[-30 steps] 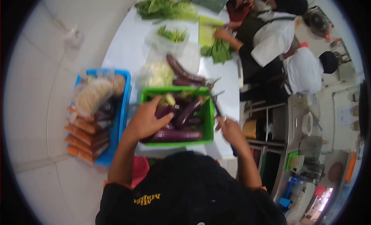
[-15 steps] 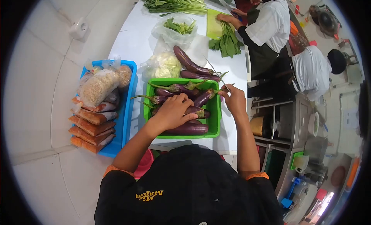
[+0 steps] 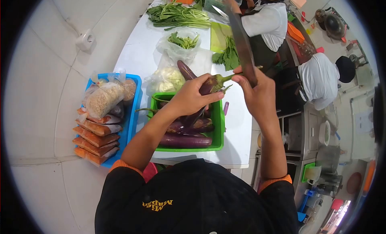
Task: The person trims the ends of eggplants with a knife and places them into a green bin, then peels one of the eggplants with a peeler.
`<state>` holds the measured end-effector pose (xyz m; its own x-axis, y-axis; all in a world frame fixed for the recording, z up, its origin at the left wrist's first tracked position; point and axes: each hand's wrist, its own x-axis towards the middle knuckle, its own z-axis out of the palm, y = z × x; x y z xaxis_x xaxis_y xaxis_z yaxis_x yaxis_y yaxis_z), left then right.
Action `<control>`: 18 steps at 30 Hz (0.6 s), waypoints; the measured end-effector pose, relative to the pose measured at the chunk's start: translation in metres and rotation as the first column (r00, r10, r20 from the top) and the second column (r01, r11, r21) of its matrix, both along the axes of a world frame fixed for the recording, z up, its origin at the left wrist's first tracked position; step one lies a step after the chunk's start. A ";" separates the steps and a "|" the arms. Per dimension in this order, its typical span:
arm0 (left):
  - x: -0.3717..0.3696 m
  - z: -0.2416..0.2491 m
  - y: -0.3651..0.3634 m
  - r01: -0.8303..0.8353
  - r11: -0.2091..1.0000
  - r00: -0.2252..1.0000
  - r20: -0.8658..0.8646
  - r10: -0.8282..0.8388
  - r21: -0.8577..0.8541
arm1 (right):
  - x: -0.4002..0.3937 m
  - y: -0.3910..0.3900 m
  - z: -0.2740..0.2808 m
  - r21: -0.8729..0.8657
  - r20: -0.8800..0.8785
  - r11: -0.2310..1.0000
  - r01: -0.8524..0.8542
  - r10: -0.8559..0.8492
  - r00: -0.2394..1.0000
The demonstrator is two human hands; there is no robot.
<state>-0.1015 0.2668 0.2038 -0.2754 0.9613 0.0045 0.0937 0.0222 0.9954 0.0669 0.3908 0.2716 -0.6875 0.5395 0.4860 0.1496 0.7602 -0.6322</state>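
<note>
Left hand: the left hand (image 3: 192,98) is closed around one purple eggplant (image 3: 210,84), lifted above the green tray (image 3: 219,125), its green stem end pointing toward the other hand.
Right hand: the right hand (image 3: 258,90) is wrapped shut around the handle of one knife (image 3: 241,41), the long blade standing up and away from the person, its lower end just beside the eggplant's stem.
Green tray: one, on the white table (image 3: 138,49), holding a heap of eggplants (image 3: 185,135) (at least four can be counted; the ones under the forearm are hidden).
Loose eggplant: one more eggplant on the table (image 3: 184,68) lies just behind the tray, beside one clear bag of pale vegetables (image 3: 167,79).
Blue tray: one blue tray (image 3: 130,113) to the left of the green one, holding about five flat orange-brown packets (image 3: 94,139) stacked in a row and two or three bags of pale grain-like filling (image 3: 102,99).
Farther along the table: one clear bag of green pieces (image 3: 183,41), one bundle of long green stalks (image 3: 177,13), one green cutting board (image 3: 219,33) with leafy greens (image 3: 229,57) on it.
Other people: two, a person in white with a dark apron (image 3: 265,25) at the far end of the table, and a second person in white (image 3: 321,77) well apart to the right.
</note>
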 end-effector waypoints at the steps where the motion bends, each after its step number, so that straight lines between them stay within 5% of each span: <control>1: -0.001 0.009 -0.008 0.013 0.993 0.999 0.033 -0.009 -0.116 | 0.001 -0.003 -0.003 -0.001 0.026 0.999 0.040 -0.040 0.999; 3: 0.000 -0.008 -0.023 -0.170 0.978 0.985 -0.046 0.166 -0.123 | 0.017 -0.022 -0.015 -0.166 0.168 0.984 0.064 -0.036 0.985; 5: -0.007 -0.019 -0.038 -0.234 0.964 0.959 -0.189 0.209 -0.122 | 0.034 -0.040 -0.046 -0.122 0.296 0.992 0.034 0.003 0.955; 10: -0.007 -0.043 -0.045 -0.129 0.946 0.982 -0.173 0.079 -0.299 | 0.062 -0.066 -0.089 -0.016 0.519 1.000 0.008 0.002 0.855; 18: 0.021 -0.063 -0.034 -0.093 0.931 0.947 -0.320 -0.026 -0.352 | 0.081 -0.077 -0.099 -0.063 0.691 0.993 0.096 -0.026 0.723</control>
<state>-0.0800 0.2332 0.1408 -0.3493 0.9041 -0.2461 0.3923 0.3797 0.8378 0.1481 0.3141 0.1725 -0.7777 0.6083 -0.1587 0.6139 0.6808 -0.3996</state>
